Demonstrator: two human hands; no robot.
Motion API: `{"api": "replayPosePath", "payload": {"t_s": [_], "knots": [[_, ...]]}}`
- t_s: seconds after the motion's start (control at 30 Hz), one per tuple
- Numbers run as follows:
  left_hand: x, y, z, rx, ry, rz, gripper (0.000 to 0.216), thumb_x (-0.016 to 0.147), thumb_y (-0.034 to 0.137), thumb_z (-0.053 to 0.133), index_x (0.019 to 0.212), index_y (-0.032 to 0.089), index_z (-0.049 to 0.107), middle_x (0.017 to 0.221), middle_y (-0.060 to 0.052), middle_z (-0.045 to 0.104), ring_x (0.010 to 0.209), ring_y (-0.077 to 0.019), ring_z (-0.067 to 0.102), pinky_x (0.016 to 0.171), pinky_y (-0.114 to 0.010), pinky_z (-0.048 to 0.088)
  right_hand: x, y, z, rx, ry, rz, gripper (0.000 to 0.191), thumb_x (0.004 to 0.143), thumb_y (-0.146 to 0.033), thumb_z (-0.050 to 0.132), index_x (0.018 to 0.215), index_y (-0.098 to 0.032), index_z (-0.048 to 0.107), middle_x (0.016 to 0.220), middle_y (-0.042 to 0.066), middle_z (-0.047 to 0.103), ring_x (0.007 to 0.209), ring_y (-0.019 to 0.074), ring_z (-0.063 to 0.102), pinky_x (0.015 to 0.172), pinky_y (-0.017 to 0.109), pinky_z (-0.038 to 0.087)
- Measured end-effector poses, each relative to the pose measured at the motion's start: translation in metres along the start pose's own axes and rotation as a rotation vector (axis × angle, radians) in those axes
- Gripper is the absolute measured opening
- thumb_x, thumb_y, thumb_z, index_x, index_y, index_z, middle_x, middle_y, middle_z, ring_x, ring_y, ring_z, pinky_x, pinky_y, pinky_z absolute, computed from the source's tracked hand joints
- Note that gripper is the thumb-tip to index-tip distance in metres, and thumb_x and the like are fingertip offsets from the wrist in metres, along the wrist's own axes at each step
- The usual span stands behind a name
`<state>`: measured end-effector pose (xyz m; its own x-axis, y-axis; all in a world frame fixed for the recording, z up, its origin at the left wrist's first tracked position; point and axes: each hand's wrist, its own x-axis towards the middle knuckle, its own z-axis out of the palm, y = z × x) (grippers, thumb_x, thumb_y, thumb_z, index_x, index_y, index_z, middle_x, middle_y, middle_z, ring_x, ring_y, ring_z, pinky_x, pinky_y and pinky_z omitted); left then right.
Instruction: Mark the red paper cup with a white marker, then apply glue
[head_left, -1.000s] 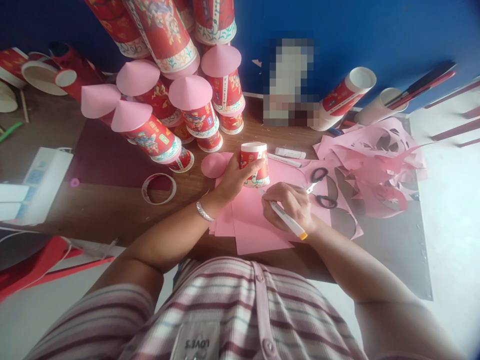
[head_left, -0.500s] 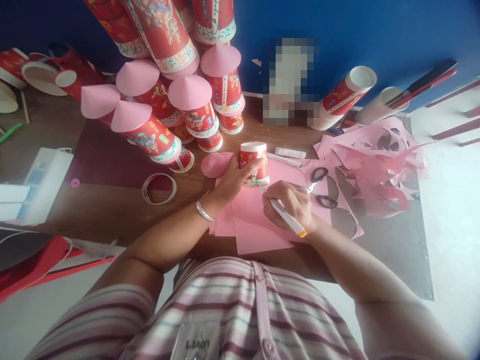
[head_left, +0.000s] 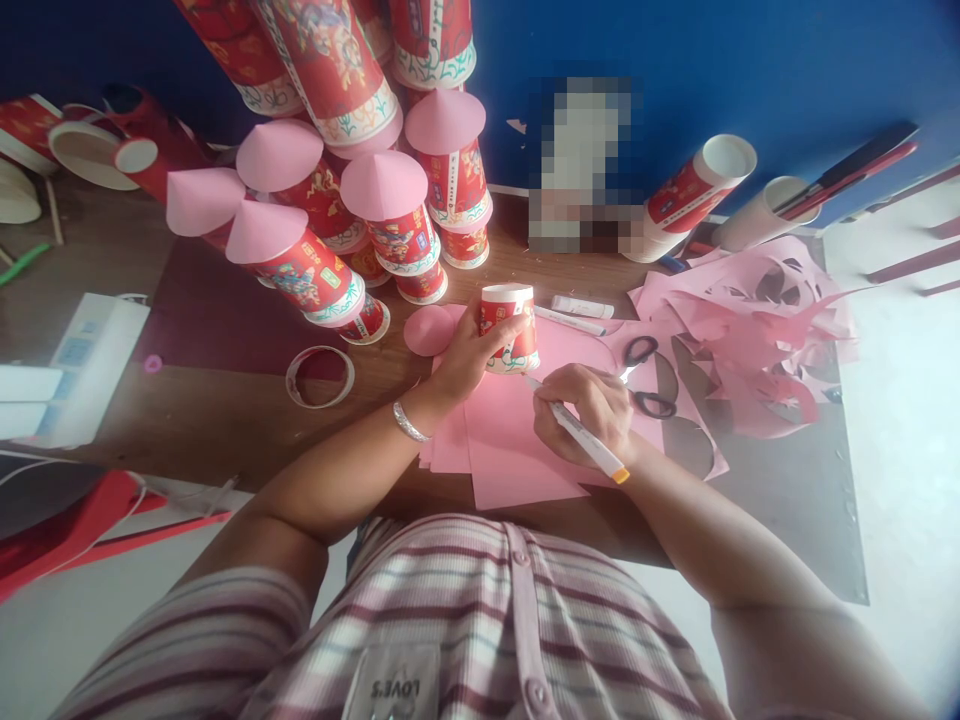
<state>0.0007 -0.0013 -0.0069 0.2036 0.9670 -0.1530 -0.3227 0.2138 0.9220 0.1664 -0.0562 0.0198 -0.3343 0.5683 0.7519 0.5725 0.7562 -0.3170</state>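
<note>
My left hand (head_left: 475, 350) is wrapped round a red paper cup (head_left: 509, 318), its thumb across the front. Green and orange drawn lines run along the cup's white lower band. Between the fingers of my right hand (head_left: 586, 408) is a white marker pen (head_left: 592, 445) with an orange end; its tip points at the cup's lower edge, a small gap away. Under both hands lie sheets of pink paper (head_left: 517, 440). Black-handled scissors (head_left: 651, 403) rest just right of my right hand. A small pink paper cone (head_left: 429, 331) sits beside my left hand.
Towers of red cups with pink cone tops (head_left: 385, 187) stand at the back left. A roll of tape (head_left: 319, 377) lies left of my forearm. Pink paper scraps (head_left: 757, 330) are heaped at right. Behind them, a cup holder (head_left: 772, 210) contains pens. Another white marker (head_left: 581, 306) lies behind the cup.
My right hand has moved slightly right with the marker, drawing its tip away from the cup's lower edge. My left hand keeps the cup in the same place.
</note>
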Motion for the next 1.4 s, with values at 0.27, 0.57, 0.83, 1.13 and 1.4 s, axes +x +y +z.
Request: {"api": "replayPosePath", "payload": {"t_s": [0.27,0.57,0.83,1.13,1.4], "knots": [[0.005,-0.01,-0.004,-0.046,0.03,0.084,0.021,0.09,0.04,0.076,0.097,0.024,0.063,0.093,-0.001,0.068,0.098,-0.0206,0.068,0.091,-0.037,0.054,0.002,-0.003,-0.001,0.112,0.011,-0.059,0.028,0.08,-0.003,0.059,0.095,-0.027,0.051,0.067,-0.007,0.059,0.055,0.0132,0.06,0.069,0.033,0.066],[0.008,-0.007,-0.007,-0.099,-0.03,0.045,0.029,0.09,0.048,0.072,0.102,0.022,0.071,0.103,-0.006,0.073,0.113,-0.0262,0.07,0.097,-0.041,0.058,0.001,-0.003,0.001,0.075,0.0,-0.02,0.031,0.08,-0.001,0.056,0.095,-0.028,0.049,0.066,-0.01,0.055,0.051,0.011,0.054,0.086,0.041,0.071],[0.012,-0.012,-0.01,-0.115,0.045,0.096,0.023,0.093,0.045,0.071,0.086,0.023,0.066,0.091,-0.003,0.068,0.109,-0.0253,0.07,0.095,-0.04,0.059,-0.001,-0.002,0.002,0.077,-0.005,-0.004,0.03,0.081,-0.001,0.057,0.094,-0.027,0.05,0.068,-0.01,0.053,0.055,0.0105,0.054,0.09,0.044,0.071],[0.009,0.004,0.001,-0.221,-0.074,0.056,0.034,0.092,0.051,0.07,0.109,0.022,0.073,0.119,-0.008,0.075,0.119,-0.0266,0.07,0.107,-0.045,0.054,0.001,-0.004,0.003,0.108,-0.023,-0.032,0.028,0.084,-0.003,0.06,0.096,-0.027,0.053,0.07,-0.009,0.059,0.056,0.0111,0.059,0.092,0.045,0.071],[0.003,0.0,0.003,-0.102,-0.068,0.031,0.033,0.087,0.046,0.079,0.107,0.023,0.067,0.107,-0.005,0.072,0.105,-0.0224,0.069,0.096,-0.039,0.055,0.002,-0.003,0.001,0.124,0.013,-0.034,0.027,0.085,-0.004,0.06,0.096,-0.027,0.052,0.069,-0.008,0.059,0.055,0.0115,0.059,0.09,0.043,0.071]]}}
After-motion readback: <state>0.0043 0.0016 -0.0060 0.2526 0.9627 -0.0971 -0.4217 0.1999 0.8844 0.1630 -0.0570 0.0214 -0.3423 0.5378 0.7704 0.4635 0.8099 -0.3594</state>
